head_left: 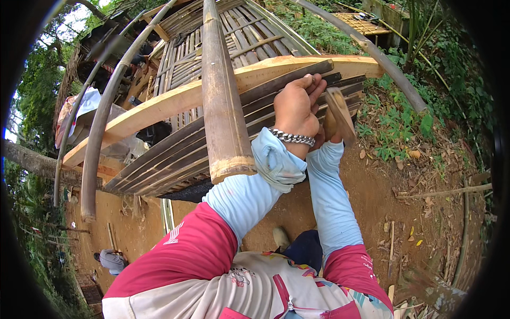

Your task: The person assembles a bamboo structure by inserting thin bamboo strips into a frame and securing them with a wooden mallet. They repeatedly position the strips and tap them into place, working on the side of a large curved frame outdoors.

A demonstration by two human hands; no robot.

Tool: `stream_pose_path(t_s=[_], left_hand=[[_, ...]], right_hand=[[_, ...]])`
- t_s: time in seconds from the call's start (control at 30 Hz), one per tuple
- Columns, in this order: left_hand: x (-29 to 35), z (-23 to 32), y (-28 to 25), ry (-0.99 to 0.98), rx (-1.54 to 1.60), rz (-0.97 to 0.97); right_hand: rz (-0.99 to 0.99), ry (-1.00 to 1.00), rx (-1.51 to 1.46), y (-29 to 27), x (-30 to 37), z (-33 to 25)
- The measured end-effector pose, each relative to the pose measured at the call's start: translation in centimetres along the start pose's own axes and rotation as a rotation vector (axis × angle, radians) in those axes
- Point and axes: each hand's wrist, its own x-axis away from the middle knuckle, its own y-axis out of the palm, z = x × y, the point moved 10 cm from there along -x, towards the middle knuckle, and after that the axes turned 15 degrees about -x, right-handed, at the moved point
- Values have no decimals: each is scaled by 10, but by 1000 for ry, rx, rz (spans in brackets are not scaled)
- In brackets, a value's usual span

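My left hand (297,108), with a chain bracelet (292,137) at its wrist, rests by the right end of a stack of dark bamboo slats (186,139). Its thumb and fingers are drawn together; what they pinch, if anything, is too small to make out. Close beside it, my right hand (330,127) is closed round a short tool with a flat brown wooden-looking face (341,112). My left wrist and sleeve hide part of that hand. Just behind the slats runs a pale curved-looking timber beam (276,68).
A thick bamboo pole (219,90) crosses the beam and juts toward me. Other poles rise at left (109,106) and right (372,50). A bamboo slat surface (255,34) lies beyond. At the lower left a person (111,260) is on the dirt ground. Green plants (398,127) grow at right.
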Motion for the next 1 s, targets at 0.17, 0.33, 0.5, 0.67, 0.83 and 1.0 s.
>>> stream_pose_path(t_s=[0.17,0.33,0.5,0.67,0.83,1.0], left_hand=[[3,-1,-1,-11,-7,21],[-6,-4,1,-1,-16,-25],[2,-1,0,2,-10,18],[-8,-1,2,16,39,-15],[-6,-2,0,18,8,-4],[-5,-1,0,19,48,3]], right_hand=[[11,-34,56,7,4,-6],[-96,34,87,30,-7,-1],[-105,-36,108,23,6,-11],[-91,156,-191,42,-9,11],[-162,109,71,45,-5,9],[-71,63,75,27,-8,4]])
